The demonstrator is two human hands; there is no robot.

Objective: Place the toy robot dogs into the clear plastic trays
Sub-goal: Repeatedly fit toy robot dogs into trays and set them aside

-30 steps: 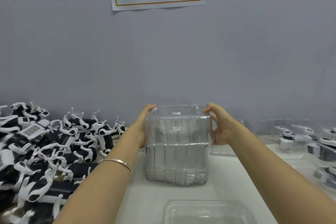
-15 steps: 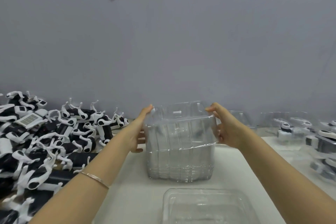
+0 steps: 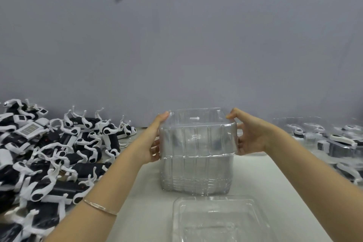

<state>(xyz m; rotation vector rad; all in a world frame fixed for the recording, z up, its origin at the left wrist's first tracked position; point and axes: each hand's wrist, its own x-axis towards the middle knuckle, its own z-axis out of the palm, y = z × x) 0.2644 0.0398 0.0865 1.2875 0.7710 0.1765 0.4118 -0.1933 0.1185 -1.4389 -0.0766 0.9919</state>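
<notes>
Both hands have slid down from the top rim to the flanks of the stack of clear plastic trays (image 3: pixel 196 163), which stands on the table (image 3: pixel 265 179) between the heap of toy robot dogs (image 3: pixel 55 153) and the packed trays (image 3: pixel 334 141). Left hand (image 3: pixel 154 143) and right hand (image 3: pixel 250 137) each take a grip on its upper part, fingers bent against the walls. I'd squeeze lightly and free only the top tray, since thin nested plastic probably sticks and buckles. One loose tray (image 3: pixel 212 199) already waits nearer.
</notes>
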